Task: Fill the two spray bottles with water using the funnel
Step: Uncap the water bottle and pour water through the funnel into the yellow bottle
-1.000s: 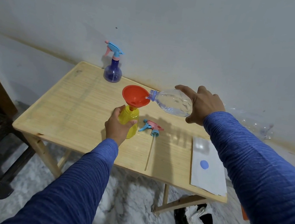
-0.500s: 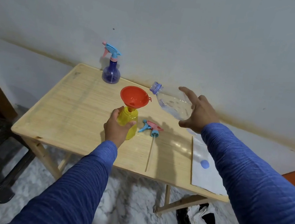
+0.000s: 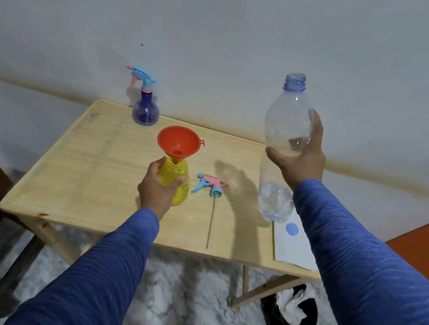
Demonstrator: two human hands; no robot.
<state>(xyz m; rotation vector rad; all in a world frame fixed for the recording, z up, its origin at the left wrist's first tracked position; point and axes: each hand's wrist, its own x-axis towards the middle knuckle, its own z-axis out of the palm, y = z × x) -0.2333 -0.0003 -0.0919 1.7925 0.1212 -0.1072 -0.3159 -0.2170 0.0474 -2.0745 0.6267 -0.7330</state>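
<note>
- Two spray bottles are on the bench point(image 3: 90, 172), and only one looks finished: the purple spray bottle point(image 3: 145, 110) stands at about 11 o'clock near the back edge with its trigger head screwed on, well apart from the work.
- The left hand point(image 3: 156, 190) is wrapped around the yellow spray bottle point(image 3: 175, 184) near the bench's middle, fingers curled on its side, holding it upright.
- The orange funnel point(image 3: 179, 141) sits with its spout in the yellow bottle's neck, tilted slightly; no water shows in its cone.
- The loose trigger head point(image 3: 211, 184), its dip tube trailing toward 6 o'clock, lies just beside the yellow bottle at 3 o'clock.
- The right hand point(image 3: 300, 158) grips the clear water bottle point(image 3: 284, 144) around its middle, upright and lifted off the bench at 2 o'clock, mouth uncapped, with little water visible inside.
- Judged step: the pour into the yellow bottle appears over, though its fill level is hard to read.
- Next move likely calls for setting the water bottle down, lifting the funnel straight out without tipping the bottle, then threading the dip tube in and screwing on the head.
</note>
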